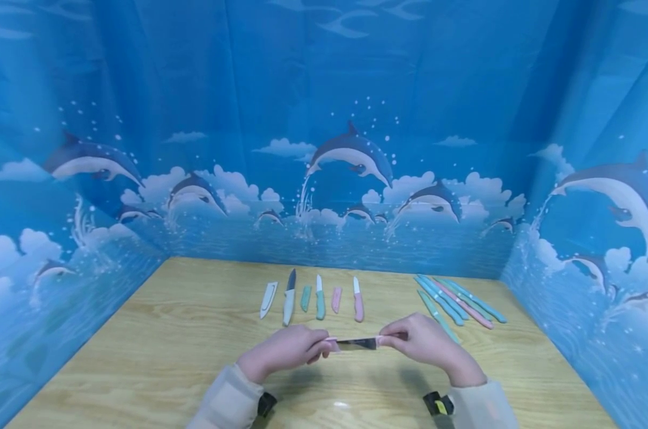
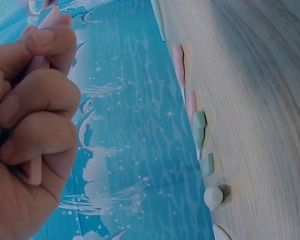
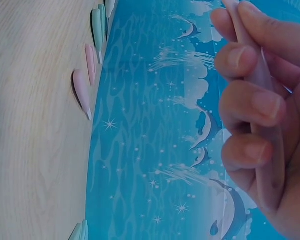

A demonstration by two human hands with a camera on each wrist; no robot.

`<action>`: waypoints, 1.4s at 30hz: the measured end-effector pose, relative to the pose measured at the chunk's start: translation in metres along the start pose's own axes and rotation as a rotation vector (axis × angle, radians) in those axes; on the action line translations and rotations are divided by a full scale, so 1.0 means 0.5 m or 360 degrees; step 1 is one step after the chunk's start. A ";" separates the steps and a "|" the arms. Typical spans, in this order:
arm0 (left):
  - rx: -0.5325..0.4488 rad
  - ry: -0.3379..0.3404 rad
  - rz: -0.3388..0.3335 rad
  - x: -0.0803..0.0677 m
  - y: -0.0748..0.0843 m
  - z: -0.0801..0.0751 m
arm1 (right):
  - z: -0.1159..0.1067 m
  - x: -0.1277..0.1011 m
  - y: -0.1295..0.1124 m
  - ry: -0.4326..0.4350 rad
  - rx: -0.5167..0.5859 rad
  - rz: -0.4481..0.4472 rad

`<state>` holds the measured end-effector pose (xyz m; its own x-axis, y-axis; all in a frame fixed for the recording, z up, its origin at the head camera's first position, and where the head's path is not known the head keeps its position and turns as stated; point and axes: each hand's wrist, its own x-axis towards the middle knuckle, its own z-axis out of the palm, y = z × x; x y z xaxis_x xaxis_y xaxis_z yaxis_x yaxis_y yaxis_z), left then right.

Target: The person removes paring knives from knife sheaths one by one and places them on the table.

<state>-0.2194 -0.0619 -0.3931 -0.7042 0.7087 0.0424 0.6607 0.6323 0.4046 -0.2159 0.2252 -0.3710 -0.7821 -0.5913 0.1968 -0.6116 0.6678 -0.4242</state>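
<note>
In front of me, over the table, my right hand point(image 1: 425, 342) grips the pink handle point(image 3: 268, 165) of a knife, fingers wrapped along it. The knife's dark blade point(image 1: 363, 343) points left and is bare between the hands. My left hand point(image 1: 286, 350) holds a pink blade sheath point(image 2: 36, 170) with curled fingers; most of it is hidden in the fist. The blade tip is at the sheath's mouth; whether it has entered cannot be told. Beyond the hands lie a pink knife point(image 1: 358, 307), a pink sheath point(image 1: 337, 300), a green knife point(image 1: 321, 305) and a green sheath point(image 1: 305, 298).
Farther left are a white-handled knife point(image 1: 288, 307) with a dark blade and a white sheath point(image 1: 268, 300). A loose pile of blue, green and pink knives point(image 1: 458, 301) lies at the right rear. Blue dolphin-print curtains point(image 1: 324, 77) border the wooden table point(image 1: 141, 351).
</note>
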 end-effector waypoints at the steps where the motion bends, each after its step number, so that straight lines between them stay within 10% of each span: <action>1: -0.0004 -0.0001 0.0000 0.000 0.000 0.000 | 0.000 0.000 0.001 -0.0001 0.0002 0.0001; 42: -0.0092 -0.0035 -0.0028 -0.001 -0.003 -0.001 | -0.015 -0.008 0.006 -0.0070 0.0097 0.0075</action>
<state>-0.2201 -0.0634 -0.3931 -0.7094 0.7047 0.0152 0.6316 0.6260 0.4574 -0.2157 0.2328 -0.3664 -0.8029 -0.5801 0.1369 -0.5649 0.6674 -0.4852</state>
